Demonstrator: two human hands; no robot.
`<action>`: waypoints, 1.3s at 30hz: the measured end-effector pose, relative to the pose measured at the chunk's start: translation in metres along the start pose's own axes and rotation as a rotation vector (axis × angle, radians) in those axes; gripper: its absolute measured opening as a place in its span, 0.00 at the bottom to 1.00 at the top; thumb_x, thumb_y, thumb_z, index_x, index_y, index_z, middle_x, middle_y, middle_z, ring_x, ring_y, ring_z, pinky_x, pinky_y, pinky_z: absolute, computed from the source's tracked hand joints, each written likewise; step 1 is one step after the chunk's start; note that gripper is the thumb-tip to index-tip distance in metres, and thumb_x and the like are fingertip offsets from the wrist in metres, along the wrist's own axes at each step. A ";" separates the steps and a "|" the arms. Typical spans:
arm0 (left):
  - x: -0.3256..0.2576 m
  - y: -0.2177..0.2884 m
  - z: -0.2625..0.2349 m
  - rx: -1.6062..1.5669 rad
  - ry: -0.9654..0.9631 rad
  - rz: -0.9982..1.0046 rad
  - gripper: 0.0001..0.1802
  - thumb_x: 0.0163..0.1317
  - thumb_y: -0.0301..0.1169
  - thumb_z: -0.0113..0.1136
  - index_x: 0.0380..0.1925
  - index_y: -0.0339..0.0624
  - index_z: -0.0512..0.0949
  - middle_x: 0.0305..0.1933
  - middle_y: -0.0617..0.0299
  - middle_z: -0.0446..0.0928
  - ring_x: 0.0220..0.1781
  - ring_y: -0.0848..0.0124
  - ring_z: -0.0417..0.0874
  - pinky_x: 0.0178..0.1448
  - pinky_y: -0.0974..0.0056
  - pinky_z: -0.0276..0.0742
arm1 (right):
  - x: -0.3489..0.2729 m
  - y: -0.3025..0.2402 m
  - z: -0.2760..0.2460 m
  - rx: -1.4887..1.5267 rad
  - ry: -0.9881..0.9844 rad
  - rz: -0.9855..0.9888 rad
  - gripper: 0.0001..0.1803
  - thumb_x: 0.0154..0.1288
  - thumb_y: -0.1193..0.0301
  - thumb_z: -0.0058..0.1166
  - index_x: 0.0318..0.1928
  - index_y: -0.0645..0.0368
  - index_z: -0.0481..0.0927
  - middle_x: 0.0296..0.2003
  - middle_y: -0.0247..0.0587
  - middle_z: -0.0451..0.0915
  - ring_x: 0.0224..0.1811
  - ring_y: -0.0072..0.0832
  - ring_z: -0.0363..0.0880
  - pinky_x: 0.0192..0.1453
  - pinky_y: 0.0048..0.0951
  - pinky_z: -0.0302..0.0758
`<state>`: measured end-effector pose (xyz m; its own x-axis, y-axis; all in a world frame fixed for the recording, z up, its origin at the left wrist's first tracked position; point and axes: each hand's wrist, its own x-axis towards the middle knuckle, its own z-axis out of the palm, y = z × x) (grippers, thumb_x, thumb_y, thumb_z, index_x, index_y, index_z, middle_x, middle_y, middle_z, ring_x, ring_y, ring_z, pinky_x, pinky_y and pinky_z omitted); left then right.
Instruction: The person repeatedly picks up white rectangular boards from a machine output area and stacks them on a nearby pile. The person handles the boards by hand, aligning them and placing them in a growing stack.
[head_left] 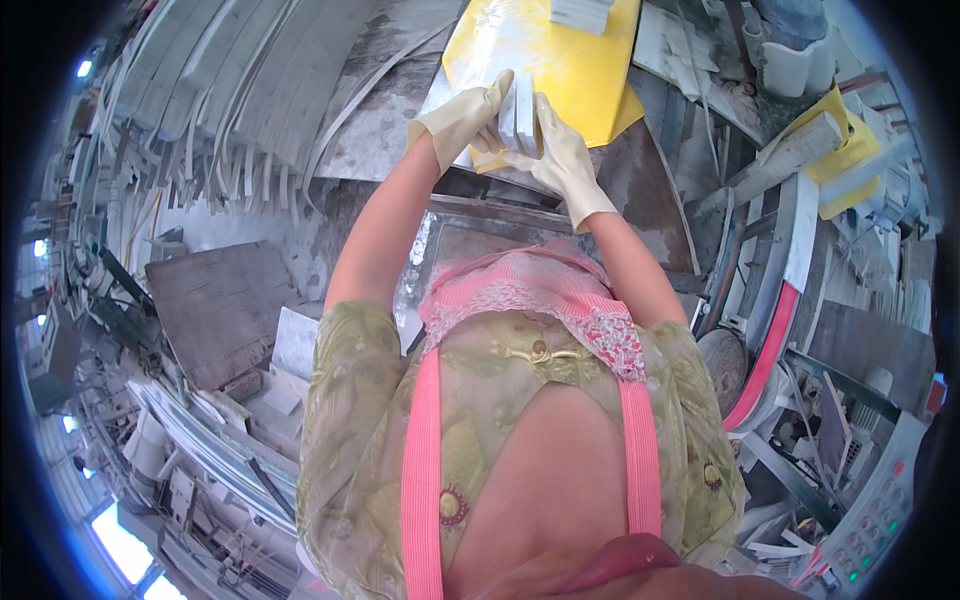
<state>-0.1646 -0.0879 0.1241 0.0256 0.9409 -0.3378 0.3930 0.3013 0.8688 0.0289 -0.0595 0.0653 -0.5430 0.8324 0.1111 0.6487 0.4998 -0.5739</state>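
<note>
Between my two hands stands a small set of flat pale grey-white slabs [517, 118], held on edge side by side over a yellow sheet [590, 70]. My left hand [465, 115], in a cream rubber glove, closes on their left side with the thumb pointing up and away. From the right, my right hand [562, 160], gloved the same way, grips them with its thumb along the side and fingers reaching underneath. Part of the fingers is hidden by the slabs. Farther off on the yellow sheet lies another small stack of pale slabs [582, 14].
Long grey strips [230, 80] are piled at the far left. A dusty board [220, 310] leans at the left. To the right are a machine with a pink-red band [765, 355], a yellow cloth [845, 150] and a panel of buttons [870, 530]. A white container [797, 65] stands far right.
</note>
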 end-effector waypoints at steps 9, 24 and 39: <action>0.019 0.028 0.020 0.515 0.028 -0.075 0.44 0.62 0.70 0.52 0.18 0.36 0.85 0.17 0.53 0.80 0.24 0.60 0.85 0.38 0.57 0.82 | 0.005 -0.006 0.009 0.030 -0.043 0.214 0.54 0.57 0.56 0.72 0.76 0.66 0.56 0.54 0.55 0.82 0.55 0.48 0.83 0.56 0.41 0.80; 0.014 -0.012 0.027 0.622 0.352 0.093 0.37 0.65 0.62 0.56 0.48 0.34 0.81 0.44 0.42 0.85 0.51 0.47 0.85 0.56 0.52 0.79 | 0.010 0.053 0.009 0.340 -0.019 -0.101 0.42 0.62 0.56 0.67 0.72 0.61 0.68 0.66 0.55 0.76 0.67 0.49 0.76 0.70 0.39 0.73; 0.013 -0.035 0.031 0.914 0.424 0.988 0.24 0.70 0.20 0.52 0.62 0.54 0.80 0.63 0.46 0.77 0.65 0.48 0.76 0.67 0.50 0.72 | -0.146 0.167 -0.110 0.381 0.550 0.108 0.15 0.74 0.64 0.56 0.48 0.62 0.87 0.47 0.47 0.88 0.52 0.36 0.86 0.59 0.34 0.78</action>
<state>-0.1496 -0.0912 0.0780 0.4271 0.7258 0.5392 0.8290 -0.5524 0.0869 0.2747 -0.0712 0.0421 -0.0699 0.9239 0.3761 0.3957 0.3718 -0.8398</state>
